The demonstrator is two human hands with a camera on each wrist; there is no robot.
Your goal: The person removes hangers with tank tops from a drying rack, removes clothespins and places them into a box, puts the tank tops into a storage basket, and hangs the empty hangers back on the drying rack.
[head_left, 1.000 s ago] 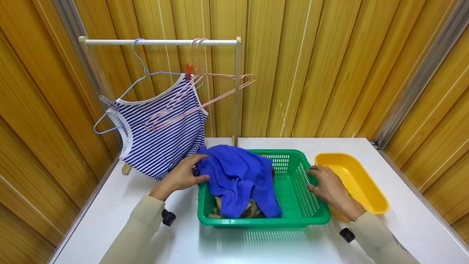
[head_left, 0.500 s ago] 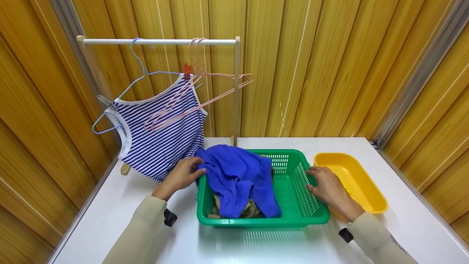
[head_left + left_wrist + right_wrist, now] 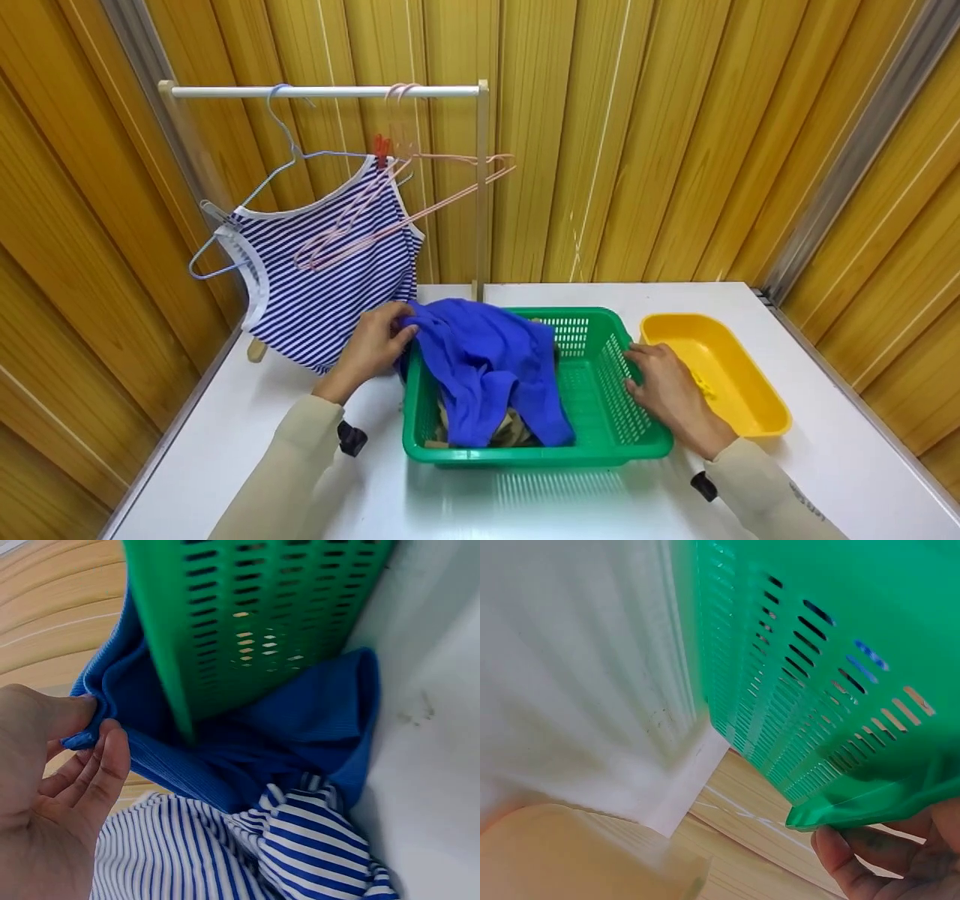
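Note:
A blue garment (image 3: 487, 360) lies draped over the left side of a green plastic basket (image 3: 540, 454), partly covering olive-brown cloth (image 3: 512, 429). My left hand (image 3: 373, 346) pinches the garment's edge at the basket's back left. In the left wrist view, thumb and fingers hold a folded bit of blue fabric (image 3: 101, 701), and more of it hangs down outside the basket wall. My right hand (image 3: 671, 391) grips the basket's right rim (image 3: 855, 817), thumb and fingers on either side. The garment's full shape is hidden by its folds.
Behind the left hand, a striped tank top (image 3: 330, 270) is clipped to a blue hanger (image 3: 281, 169) on a rack (image 3: 322, 91). Pink hangers (image 3: 442, 202) hang beside it. Right of the basket stands a yellow tray (image 3: 750, 382) with small yellow items (image 3: 703, 385).
My left hand has closed from a spread pose onto the garment's edge and raised that corner slightly. The right hand has stayed at the basket's rim.

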